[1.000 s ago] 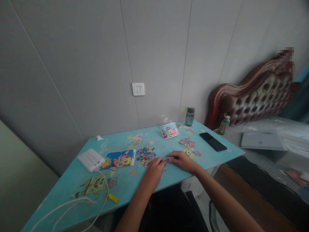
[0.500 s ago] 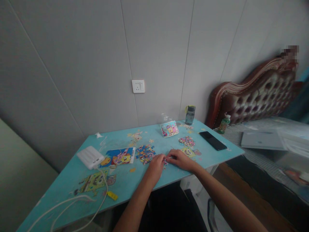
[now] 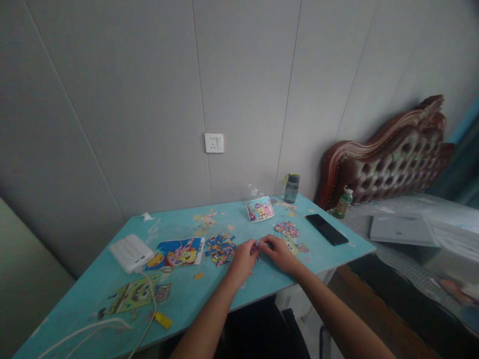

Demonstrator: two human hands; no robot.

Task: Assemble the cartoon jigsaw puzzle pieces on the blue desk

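My left hand (image 3: 242,260) and my right hand (image 3: 276,251) meet over the turquoise table (image 3: 209,291), fingertips pinched together on small puzzle pieces (image 3: 256,246) between them. A heap of colourful loose puzzle pieces (image 3: 220,248) lies just left of my left hand. A smaller pinkish heap (image 3: 286,229) lies beyond my right hand. A partly built cartoon puzzle picture (image 3: 175,253) lies further left. A small picture card (image 3: 259,209) leans near the wall.
A white power strip (image 3: 129,252) with cables sits at the left. A black phone (image 3: 327,229) lies at the table's right end, a dark water bottle (image 3: 291,188) by the wall. A bed with a brown tufted headboard (image 3: 396,159), a green bottle (image 3: 342,203) and a laptop (image 3: 400,229) stands to the right.
My hands have come closer together and shifted slightly away from me on the table. The camera has tilted a little, so the scene sits lower and to the left.
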